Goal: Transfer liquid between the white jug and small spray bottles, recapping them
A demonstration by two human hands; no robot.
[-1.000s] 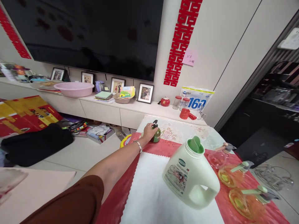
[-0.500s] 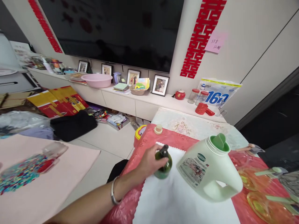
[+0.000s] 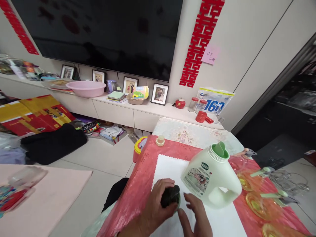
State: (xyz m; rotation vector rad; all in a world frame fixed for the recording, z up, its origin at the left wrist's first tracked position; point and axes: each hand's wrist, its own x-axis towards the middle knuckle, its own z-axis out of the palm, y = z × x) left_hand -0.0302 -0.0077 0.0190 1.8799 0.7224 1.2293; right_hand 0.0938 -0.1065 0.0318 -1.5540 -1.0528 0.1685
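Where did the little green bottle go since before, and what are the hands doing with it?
The left hand brought the small green pump bottle from the table's far end to the near white mat, keeping its grip. The right hand has come in beside it. The big white jug and the cream cap stayed put.

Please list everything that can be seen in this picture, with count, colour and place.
Pump bottle: one, dark green, on white mat, near edge.
Detergent jug: one, pale green, on mat, right of bottle.
White mat: one, on red tablecloth.
Small cap: one, cream, far end of cloth.
Spray bottles: several, orange-tinted, table's right side.
Basin: one, pink, on wall shelf.
Left hand: grips pump bottle.
Right hand: open, beside bottle.
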